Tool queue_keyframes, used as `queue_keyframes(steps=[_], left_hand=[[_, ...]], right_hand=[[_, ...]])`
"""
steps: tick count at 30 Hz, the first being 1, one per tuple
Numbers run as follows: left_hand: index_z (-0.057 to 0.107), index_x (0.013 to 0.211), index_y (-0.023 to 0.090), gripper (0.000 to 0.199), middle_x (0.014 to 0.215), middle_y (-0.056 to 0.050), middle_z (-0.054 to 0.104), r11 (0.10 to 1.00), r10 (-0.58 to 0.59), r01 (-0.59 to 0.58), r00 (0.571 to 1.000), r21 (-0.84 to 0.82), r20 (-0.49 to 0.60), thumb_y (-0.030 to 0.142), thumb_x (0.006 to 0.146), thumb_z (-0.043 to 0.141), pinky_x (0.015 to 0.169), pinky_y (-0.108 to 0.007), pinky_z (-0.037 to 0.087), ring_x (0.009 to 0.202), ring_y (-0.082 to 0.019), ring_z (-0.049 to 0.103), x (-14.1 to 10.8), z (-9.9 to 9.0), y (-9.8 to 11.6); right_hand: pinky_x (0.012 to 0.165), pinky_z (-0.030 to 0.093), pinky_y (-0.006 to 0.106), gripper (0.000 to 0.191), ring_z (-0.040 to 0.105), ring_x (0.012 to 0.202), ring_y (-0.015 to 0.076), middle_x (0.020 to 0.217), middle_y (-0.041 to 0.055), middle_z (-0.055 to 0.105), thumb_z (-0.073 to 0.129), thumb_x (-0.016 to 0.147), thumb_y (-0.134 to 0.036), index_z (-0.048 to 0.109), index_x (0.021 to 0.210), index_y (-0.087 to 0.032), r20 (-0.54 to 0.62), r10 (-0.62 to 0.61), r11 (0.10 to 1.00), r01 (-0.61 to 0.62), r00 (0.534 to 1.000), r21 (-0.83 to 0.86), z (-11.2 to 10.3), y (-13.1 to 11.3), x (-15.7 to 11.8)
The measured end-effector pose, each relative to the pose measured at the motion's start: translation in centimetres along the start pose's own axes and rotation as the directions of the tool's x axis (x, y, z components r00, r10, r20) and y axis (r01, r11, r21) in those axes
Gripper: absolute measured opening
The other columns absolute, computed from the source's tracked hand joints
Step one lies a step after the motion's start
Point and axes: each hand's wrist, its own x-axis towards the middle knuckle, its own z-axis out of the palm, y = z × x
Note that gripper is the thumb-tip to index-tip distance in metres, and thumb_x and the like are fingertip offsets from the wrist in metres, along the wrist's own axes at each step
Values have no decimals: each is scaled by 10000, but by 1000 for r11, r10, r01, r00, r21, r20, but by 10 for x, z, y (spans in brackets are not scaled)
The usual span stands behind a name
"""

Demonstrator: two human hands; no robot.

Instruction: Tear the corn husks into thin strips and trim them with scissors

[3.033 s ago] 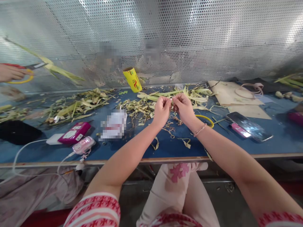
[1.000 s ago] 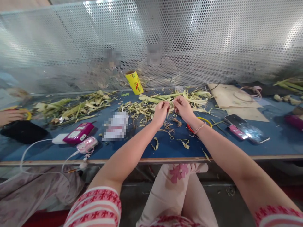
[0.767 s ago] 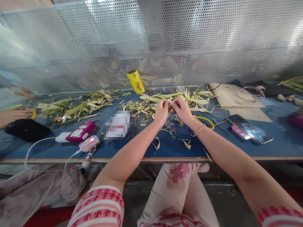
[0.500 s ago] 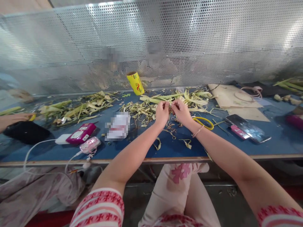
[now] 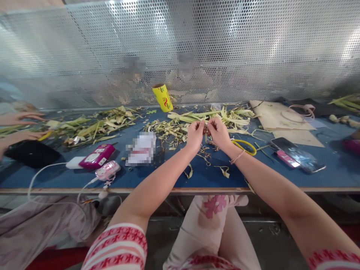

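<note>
My left hand [image 5: 196,134] and my right hand [image 5: 218,132] meet over the blue table, fingertips pinched close together. A small pale strip of plant [image 5: 206,136] shows between them; the rest of what they hold is hidden by the fingers. Just beyond lie pale green stalks and husk-like leaves [image 5: 194,117]. Short plant scraps [image 5: 173,129] are heaped to the left of my left hand. Beside my right wrist rests a yellow ring-shaped loop [image 5: 244,147].
A perforated metal panel [image 5: 225,48] rises behind the table [image 5: 168,176]. Leftward are a purple device [image 5: 97,156], a white cable, more stalks [image 5: 104,123] and another person's hands [image 5: 21,119]. A yellow tube [image 5: 163,98] stands behind. Cardboard [image 5: 277,116] and a phone [image 5: 298,154] lie right.
My hands stay together, and the pale strip now shows below the fingertips. At the left, another person's hands have reached further in over the stalks.
</note>
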Motion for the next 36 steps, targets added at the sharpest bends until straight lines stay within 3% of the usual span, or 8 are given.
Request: queue_keyframes(steps=[8, 16, 23, 29, 32, 36], left_hand=[[452, 615, 183, 389, 541, 51, 437, 986, 81, -71, 995, 149, -62, 430, 875, 603, 530, -237, 305, 516, -83, 397, 0, -5, 7], [486, 626, 177, 328, 549, 39, 492, 957, 82, -83, 996, 276, 18, 344, 854, 653, 560, -249, 305, 525, -92, 408, -4, -5, 21], [445, 622, 180, 366, 545, 57, 430, 989, 40, -36, 999, 141, -27, 385, 872, 618, 540, -239, 293, 503, -75, 374, 4, -6, 9], [458, 629, 176, 364, 555, 50, 431, 997, 29, -25, 998, 69, -62, 395, 863, 632, 540, -233, 303, 521, -74, 380, 9, -7, 5], [479, 637, 171, 353, 557, 46, 445, 999, 30, -29, 999, 43, -30, 394, 850, 651, 535, -227, 297, 524, -69, 379, 6, -6, 10], [534, 708, 169, 274, 583, 35, 475, 983, -117, 120, 993, -139, 33, 371, 882, 595, 543, -217, 342, 535, -75, 426, 3, -3, 16]], right_hand=[[536, 366, 295, 183, 470, 474, 123, 509, -68, 490, 609, 842, -270, 476, 721, -239, 30, 24, 1000, -24, 999, 7, 1, 1, 1], [466, 301, 254, 236, 395, 432, 88, 492, -86, 450, 649, 808, -323, 458, 704, -228, -24, 195, 941, -180, 980, 285, 6, 11, 6], [462, 302, 245, 338, 387, 443, 74, 522, -80, 447, 702, 779, -451, 464, 703, -223, 50, 173, 953, -180, 984, 245, 4, 7, 8], [469, 311, 246, 325, 404, 462, 83, 533, -65, 467, 708, 779, -434, 473, 696, -226, 63, 123, 965, -134, 990, 224, 6, 5, 7], [456, 308, 237, 332, 395, 460, 77, 549, -65, 470, 719, 758, -445, 475, 709, -225, 64, 165, 944, -176, 984, 278, 4, 1, 5], [465, 340, 217, 330, 415, 465, 68, 562, -67, 493, 748, 720, -416, 483, 720, -219, 77, 269, 886, -278, 960, 372, -3, -5, 5]])
